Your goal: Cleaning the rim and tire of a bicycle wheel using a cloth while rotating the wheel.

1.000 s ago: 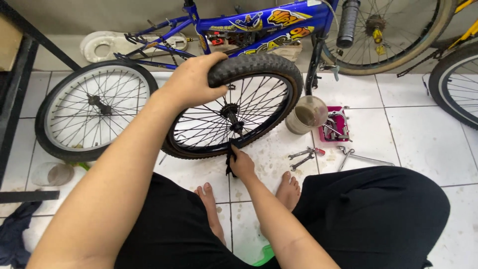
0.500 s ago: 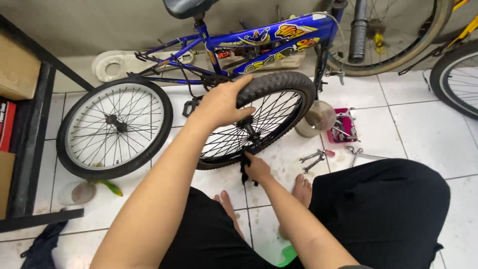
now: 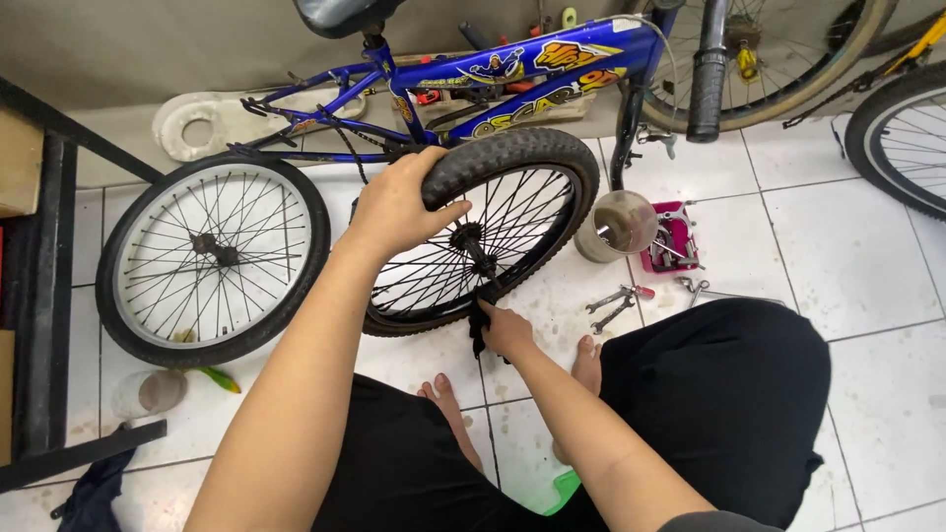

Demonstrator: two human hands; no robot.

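**Head view: loose bicycle wheel under hand-cleaning on tiled floor**

Landmark: loose knobby-tyred wheel (image 3: 483, 236), held upright on the floor tiles (image 3: 847, 246).

- Left hand (image 3: 399, 207): on top of the wheel's tyre, fingers wrapped over the tread, steadying it.
- Right hand (image 3: 507, 330): below the wheel's hub, fingers closed on a dark rag (image 3: 480, 325) pressed at the lower spokes.
- Blue bicycle frame (image 3: 493, 79): just behind the wheel, its rear wheel (image 3: 212, 256) to the left, still mounted.
- Pliers (image 3: 616, 303), a tin can (image 3: 616, 225) and a pink parts tray (image 3: 672, 244): right of the wheel.
- Progress, judged: wheel is off the frame; wiping under way; refitting not done.
- Room: crowded behind and to the left; open tiles to the right of the wheel, beyond the tools.
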